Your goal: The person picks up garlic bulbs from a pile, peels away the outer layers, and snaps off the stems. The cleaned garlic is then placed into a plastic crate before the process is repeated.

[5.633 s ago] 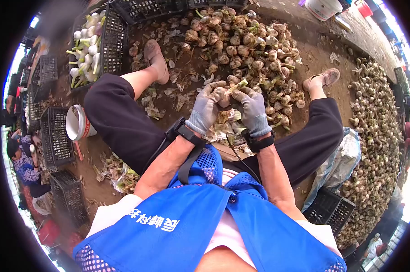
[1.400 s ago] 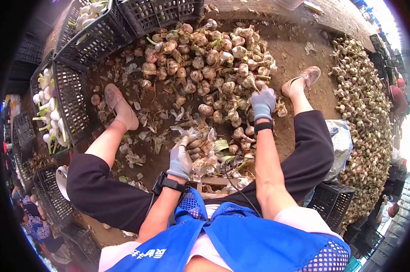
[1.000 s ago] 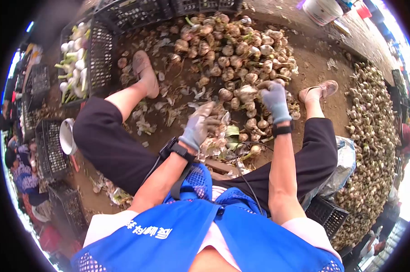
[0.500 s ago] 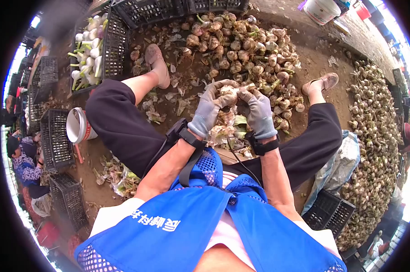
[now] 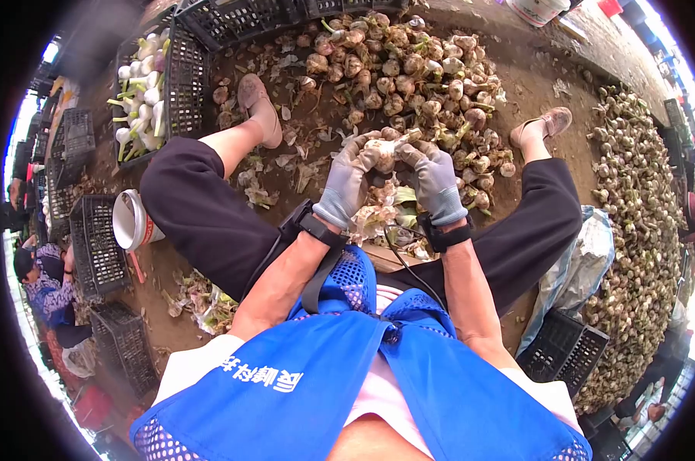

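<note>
Floor (image 5: 543, 84): brown, strewn with dry skins. Along its right edge, a long bank of garlic (image 5: 639, 230); toward its far edge, a smaller heap (image 5: 413, 69), bulbs soil-stained, some stems green. At the floor's far-left corner, a black crate (image 5: 186, 92), slotted walls, holding clean white bulbs (image 5: 142, 100) with pale-green stems. Nearer, by the left edge, a white bucket (image 5: 136, 219) with red marking; contents not discernible. Left hand (image 5: 348, 173), grey-gloved: fingers curled round one garlic bulb (image 5: 383, 157). Right hand (image 5: 436, 178), gloved alike: fingers bent together at the stalk end; cannot tell whether they pinch it. Bulb: rounded, whitish with brown patches, pale stalk; raised above floor, between both hands.
</note>
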A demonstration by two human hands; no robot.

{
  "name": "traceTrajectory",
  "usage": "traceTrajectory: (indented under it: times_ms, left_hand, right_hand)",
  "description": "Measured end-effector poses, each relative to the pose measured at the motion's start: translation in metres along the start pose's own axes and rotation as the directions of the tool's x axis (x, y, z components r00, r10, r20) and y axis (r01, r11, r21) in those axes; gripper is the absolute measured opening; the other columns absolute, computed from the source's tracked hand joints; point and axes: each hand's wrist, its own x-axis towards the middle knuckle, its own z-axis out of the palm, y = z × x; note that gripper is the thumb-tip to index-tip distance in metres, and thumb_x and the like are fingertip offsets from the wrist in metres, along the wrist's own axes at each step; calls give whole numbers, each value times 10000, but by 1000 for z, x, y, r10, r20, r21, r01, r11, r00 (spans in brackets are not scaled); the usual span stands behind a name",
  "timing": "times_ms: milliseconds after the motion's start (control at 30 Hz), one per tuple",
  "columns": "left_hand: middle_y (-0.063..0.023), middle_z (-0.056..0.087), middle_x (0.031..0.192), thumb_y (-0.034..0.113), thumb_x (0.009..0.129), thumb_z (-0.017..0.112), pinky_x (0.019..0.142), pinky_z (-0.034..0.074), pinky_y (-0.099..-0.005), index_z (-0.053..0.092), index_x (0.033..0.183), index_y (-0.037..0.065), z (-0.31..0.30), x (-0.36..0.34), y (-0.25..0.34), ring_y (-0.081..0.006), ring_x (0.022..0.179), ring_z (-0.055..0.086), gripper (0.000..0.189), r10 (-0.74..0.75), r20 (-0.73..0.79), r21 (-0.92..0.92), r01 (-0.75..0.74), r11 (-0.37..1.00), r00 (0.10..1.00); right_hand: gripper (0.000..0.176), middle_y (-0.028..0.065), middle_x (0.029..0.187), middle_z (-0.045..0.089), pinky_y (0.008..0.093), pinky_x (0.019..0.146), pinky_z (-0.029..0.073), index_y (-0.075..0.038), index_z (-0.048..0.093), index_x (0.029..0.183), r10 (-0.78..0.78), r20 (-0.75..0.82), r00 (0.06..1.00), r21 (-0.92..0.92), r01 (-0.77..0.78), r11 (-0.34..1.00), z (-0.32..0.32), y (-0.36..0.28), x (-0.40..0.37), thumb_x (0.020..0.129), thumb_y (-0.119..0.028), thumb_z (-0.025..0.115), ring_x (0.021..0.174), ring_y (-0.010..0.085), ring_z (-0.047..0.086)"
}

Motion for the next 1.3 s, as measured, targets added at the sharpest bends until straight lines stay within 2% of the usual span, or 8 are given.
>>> traceTrajectory:
  times_ms: [333, 400, 533, 800, 933, 1000, 1200, 1300]
  left_hand:
    - [-56, 553, 1039, 222, 892, 509, 789, 456, -234, 442, 1194, 9, -1, 5, 1, -94, 875, 546, 376, 108, -13, 196, -103, 975, 994]
    - [-28, 568, 984, 189, 885, 524, 779, 439, -189, 492, 1127, -5, 4, 0, 1, -64, 861, 530, 312, 151, -1, 248, -146, 958, 988]
    - [-50, 559, 630, 355, 882, 476, 348, 392, -219, 545, 937, 74, -7, -1, -9, -110, 404, 472, 294, -269, -264, -165, 231, 959, 926]
    - [-71, 541, 571, 638, 839, 281, 288, 254, -217, 566, 952, 98, -16, 4, 6, -101, 319, 345, 621, -623, -7, -381, 574, 725, 782]
    - [-43, 574, 714, 604, 800, 456, 374, 442, -245, 492, 1101, 51, -3, 0, -1, -114, 492, 540, 630, -25, -98, 287, 52, 956, 995]
    - [-63, 567, 840, 541, 809, 505, 491, 495, -238, 430, 1167, 38, -16, 16, -18, -104, 621, 563, 622, 687, 246, 804, -540, 249, 684]
    - [-69, 569, 949, 390, 906, 435, 728, 471, -236, 504, 1093, -5, -43, 3, 2, -134, 841, 552, 442, -344, 130, -281, 367, 887, 930]
    - [-78, 558, 992, 372, 894, 467, 685, 494, -252, 507, 1070, 8, -44, 22, -26, -147, 838, 554, 407, 16, -229, 214, 34, 976, 973]
  right_hand:
    - [236, 69, 974, 604, 261, 646, 534, 5, 562, 1056, 121, -11, 993, 144, -118, 983, -2, 1, 3, 824, -32, 542, 770, 135, 604]
    - [170, 66, 970, 598, 257, 604, 537, 18, 596, 948, -357, 374, 856, -752, 505, 423, -14, 9, 0, 792, 10, 528, 734, 124, 598]
    - [134, 16, 675, 611, 212, 556, 441, 4, 630, 777, -252, -194, 948, -355, 171, 919, -4, 61, 25, 714, -14, 513, 610, 98, 561]
    - [273, 91, 1011, 590, 273, 721, 498, 52, 521, 1075, 137, 124, 983, 34, -142, 989, -2, 20, 0, 816, -26, 488, 832, 167, 598]
    - [202, 91, 985, 612, 283, 777, 492, 59, 579, 981, -228, 325, 918, -550, 380, 744, -24, 37, 3, 796, 12, 513, 894, 136, 582]
    - [173, 75, 925, 633, 267, 755, 502, 41, 615, 916, -57, 141, 988, -318, 99, 943, -12, 27, -4, 782, 50, 507, 852, 121, 592]
    - [178, 47, 847, 642, 247, 684, 510, 30, 622, 902, -153, 487, 860, -755, 502, 422, -9, 6, -3, 758, 46, 518, 750, 107, 605]
    - [168, 48, 751, 612, 226, 578, 462, -33, 650, 851, 65, -31, 997, -281, -71, 957, -2, 11, -5, 734, 28, 546, 617, 86, 552]
